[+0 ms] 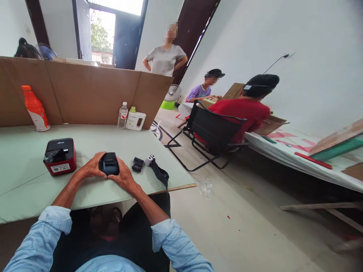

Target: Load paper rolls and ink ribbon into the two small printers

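Note:
Both my hands hold a small black boxy device [110, 164] at the table's front, one on each side. My left hand [95, 166] curls round its left edge, and my right hand [124, 174] closes on its right edge. To the right lies a small dark ridged object [137, 164], whose kind I cannot tell. Beside that are small white rolls [150, 159] and a dark strap [159, 175] trailing toward the table's edge. A red and black box [60, 156] with a white barcode label stands to my left, a dark item on its top.
A cardboard screen [93, 94] borders the far side of the pale green table [93, 141]. Before it stand an orange bottle [35, 108], a clear bottle [123, 115] and a white jug [136, 119]. People and a black folding chair [217, 128] are on the right.

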Tool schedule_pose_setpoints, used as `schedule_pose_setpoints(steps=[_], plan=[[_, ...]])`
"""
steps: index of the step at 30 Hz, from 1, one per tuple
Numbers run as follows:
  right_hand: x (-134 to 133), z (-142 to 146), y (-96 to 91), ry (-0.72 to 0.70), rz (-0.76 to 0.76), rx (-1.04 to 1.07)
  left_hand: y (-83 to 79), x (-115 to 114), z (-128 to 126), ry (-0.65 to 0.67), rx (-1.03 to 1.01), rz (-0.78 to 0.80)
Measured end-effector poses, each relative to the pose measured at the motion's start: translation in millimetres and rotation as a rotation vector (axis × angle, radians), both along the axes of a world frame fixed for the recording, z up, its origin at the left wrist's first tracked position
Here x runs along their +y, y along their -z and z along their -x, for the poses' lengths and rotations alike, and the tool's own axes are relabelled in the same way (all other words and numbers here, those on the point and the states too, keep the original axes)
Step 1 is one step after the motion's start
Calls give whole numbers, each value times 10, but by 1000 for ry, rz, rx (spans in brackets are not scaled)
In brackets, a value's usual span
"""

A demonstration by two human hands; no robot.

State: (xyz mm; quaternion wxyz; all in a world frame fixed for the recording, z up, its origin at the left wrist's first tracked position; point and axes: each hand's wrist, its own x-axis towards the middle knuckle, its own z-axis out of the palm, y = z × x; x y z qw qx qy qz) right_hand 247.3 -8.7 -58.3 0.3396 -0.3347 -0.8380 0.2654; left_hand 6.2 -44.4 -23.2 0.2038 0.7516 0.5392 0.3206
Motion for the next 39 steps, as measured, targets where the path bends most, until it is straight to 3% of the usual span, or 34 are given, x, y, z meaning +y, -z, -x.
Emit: schedule_pose_setpoints(steps=[16,22,26,32,39], plan=[[91,19,-55,-11,61,17,-116,106,-26,10,69,-5],[511,-91,-369,-57,31,-118,-290,482,-147,-10,74,19],[783,-198,-519,-3,46,-238,-291,812,-296,-53,28,73],[954,-322,-535,66,45,-338,-215,1147,-444,-11,-31,98],[992,-392,-481,76,51,-349,-187,1283,-493,12,-3,131]])
